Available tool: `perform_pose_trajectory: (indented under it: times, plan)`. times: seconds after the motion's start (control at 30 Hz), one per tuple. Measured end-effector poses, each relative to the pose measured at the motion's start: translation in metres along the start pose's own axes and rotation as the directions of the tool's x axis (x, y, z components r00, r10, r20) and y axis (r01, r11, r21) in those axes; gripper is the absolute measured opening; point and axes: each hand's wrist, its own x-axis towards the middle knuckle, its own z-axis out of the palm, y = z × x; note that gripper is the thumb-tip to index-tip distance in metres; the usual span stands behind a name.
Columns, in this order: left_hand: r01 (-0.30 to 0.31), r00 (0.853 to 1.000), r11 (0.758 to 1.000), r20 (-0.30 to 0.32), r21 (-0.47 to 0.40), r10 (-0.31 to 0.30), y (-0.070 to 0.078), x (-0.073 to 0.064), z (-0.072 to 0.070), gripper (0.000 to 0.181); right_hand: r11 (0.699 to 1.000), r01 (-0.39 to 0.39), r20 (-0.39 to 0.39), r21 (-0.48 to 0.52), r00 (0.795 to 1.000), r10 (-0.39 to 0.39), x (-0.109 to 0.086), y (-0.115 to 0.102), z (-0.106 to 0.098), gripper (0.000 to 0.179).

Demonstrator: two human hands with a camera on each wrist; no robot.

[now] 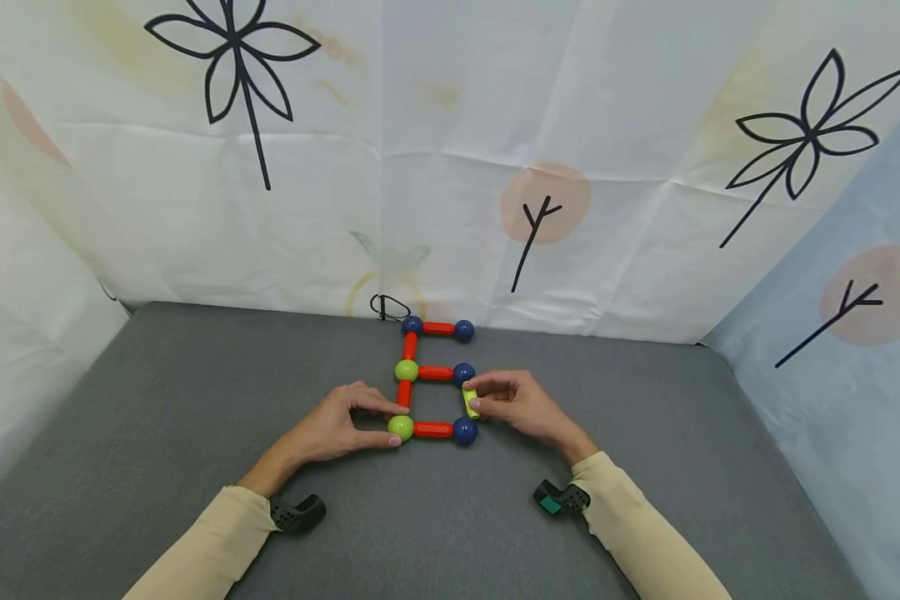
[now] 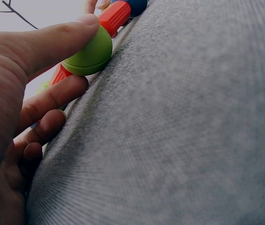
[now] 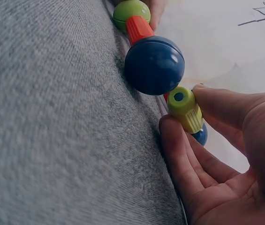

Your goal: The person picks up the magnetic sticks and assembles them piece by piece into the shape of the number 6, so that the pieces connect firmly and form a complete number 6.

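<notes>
On the grey table lies a frame of balls and red rods (image 1: 432, 430), shaped like a letter E. My left hand (image 1: 336, 423) holds its near-left green ball (image 1: 401, 428) between thumb and fingers; the left wrist view shows the thumb over that ball (image 2: 92, 54). On the right side, my right hand (image 1: 516, 406) pinches a short yellow-green rod (image 1: 470, 402) between thumb and fingertips. This rod lies between the middle blue ball (image 1: 463, 372) and the near blue ball (image 1: 465, 431). In the right wrist view, the rod's holed end (image 3: 179, 97) is close beside the near blue ball (image 3: 155, 65).
Farther back, another green ball (image 1: 407, 371) joins the middle red rod (image 1: 437, 373). Two more blue balls, one of them at the far right (image 1: 463, 331), end the far red rod. A patterned white cloth (image 1: 450, 233) hangs behind the grey table (image 1: 645, 433).
</notes>
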Motion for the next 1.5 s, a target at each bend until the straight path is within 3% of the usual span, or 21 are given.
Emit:
perform_pose_trajectory:
  times: [0.3, 0.77, 1.5]
  plan:
    - [-0.01, 1.0, 1.0, -0.008, 0.003, 0.01, 0.0007, 0.0001, 0.0006, 0.041, 1.0, -0.015, -0.018, -0.023, 1.0, 0.015, 0.0001, 0.0, 0.0027, 0.029]
    - [-0.04, 0.999, 0.999, -0.021, 0.0, 0.04, 0.0002, 0.0001, 0.0007, 0.04, 0.995, 0.048, -0.023, -0.09, 0.998, -0.05, 0.0012, 0.0008, 0.0083, 0.028]
    - [-0.018, 1.0, 1.0, -0.01, 0.017, 0.018, 0.0014, 0.0, 0.0001, 0.041, 0.983, 0.056, -0.01, -0.173, 0.998, -0.058, 0.0002, -0.0009, 0.0094, 0.029]
